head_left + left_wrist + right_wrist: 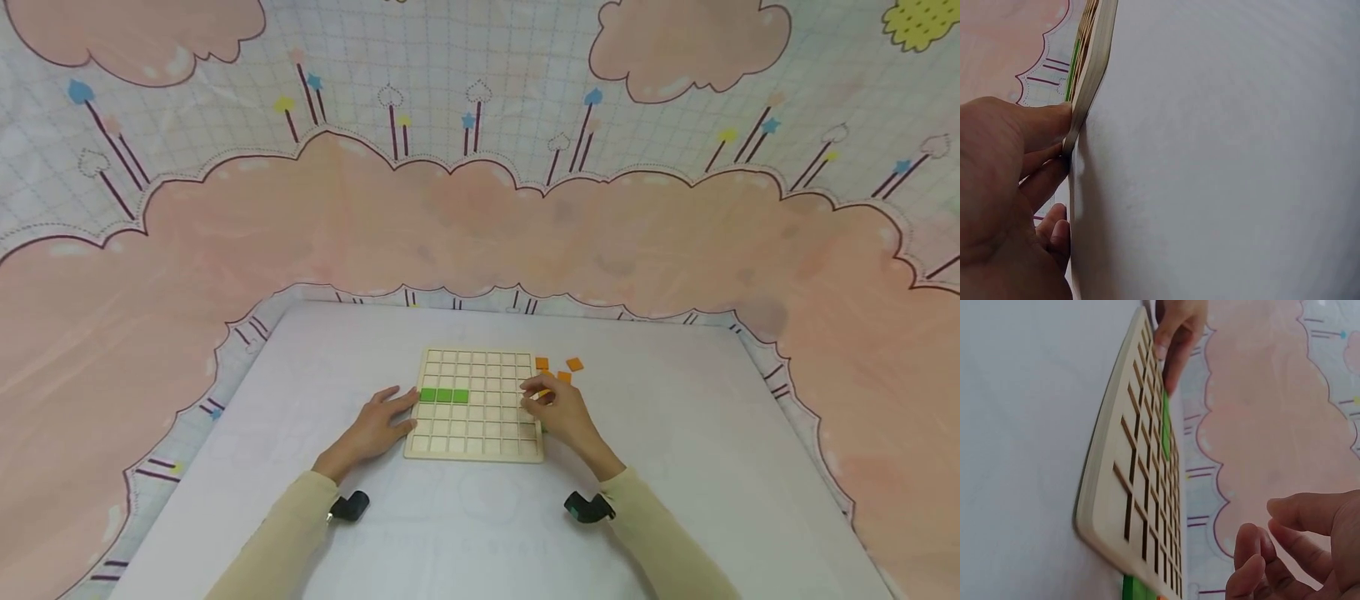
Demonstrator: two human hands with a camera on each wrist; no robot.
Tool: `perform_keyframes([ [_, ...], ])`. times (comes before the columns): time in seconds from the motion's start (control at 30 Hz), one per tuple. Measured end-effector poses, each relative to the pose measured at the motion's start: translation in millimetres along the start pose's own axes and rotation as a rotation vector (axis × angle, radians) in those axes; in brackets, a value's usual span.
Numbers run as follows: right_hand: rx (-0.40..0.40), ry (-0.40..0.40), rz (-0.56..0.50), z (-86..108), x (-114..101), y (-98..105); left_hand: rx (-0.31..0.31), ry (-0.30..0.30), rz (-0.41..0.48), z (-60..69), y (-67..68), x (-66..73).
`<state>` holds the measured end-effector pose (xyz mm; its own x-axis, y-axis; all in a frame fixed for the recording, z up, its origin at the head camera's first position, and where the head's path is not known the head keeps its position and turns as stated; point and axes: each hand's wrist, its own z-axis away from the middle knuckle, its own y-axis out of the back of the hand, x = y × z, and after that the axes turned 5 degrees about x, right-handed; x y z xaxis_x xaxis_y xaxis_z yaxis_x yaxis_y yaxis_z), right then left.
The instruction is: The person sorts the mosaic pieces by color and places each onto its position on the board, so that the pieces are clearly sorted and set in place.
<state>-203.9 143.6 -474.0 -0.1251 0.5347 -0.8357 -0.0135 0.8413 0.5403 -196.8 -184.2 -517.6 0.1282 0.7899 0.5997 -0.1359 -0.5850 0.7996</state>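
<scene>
A light wooden grid board [480,429] lies on the white table. Three green square tiles [444,396] fill neighbouring cells of one row, starting at its left edge. My left hand [378,425] touches the board's left side with fingers spread; thumb and fingertips meet that edge in the left wrist view. Over the right edge hovers my right hand [562,408], fingers bent; in the right wrist view its thumb and fingertips stand apart, with no tile visible between them. Beyond that edge, partly hidden, are more green tiles [1137,587].
Several loose orange tiles [574,364] lie at the board's upper right, some partly covered by the right hand. A black device [350,506] is at the left wrist and another black device [588,507] at the right. A patterned pink cloth [480,225] surrounds the table [465,533].
</scene>
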Motion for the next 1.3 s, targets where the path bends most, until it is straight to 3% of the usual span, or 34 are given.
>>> perform_keyframes([
  [0.53,0.030,-0.056,0.045,10.2,29.4,23.6,-0.020,0.017,0.010,-1.5,-0.9,-5.2],
  [0.97,0.016,-0.101,0.104,19.3,47.9,25.6,-0.017,-0.014,0.021,-1.7,1.3,-3.8],
  [1.3,-0.039,-0.146,0.141,18.6,54.1,22.2,-0.018,-0.012,0.026,-1.2,0.1,-4.2],
])
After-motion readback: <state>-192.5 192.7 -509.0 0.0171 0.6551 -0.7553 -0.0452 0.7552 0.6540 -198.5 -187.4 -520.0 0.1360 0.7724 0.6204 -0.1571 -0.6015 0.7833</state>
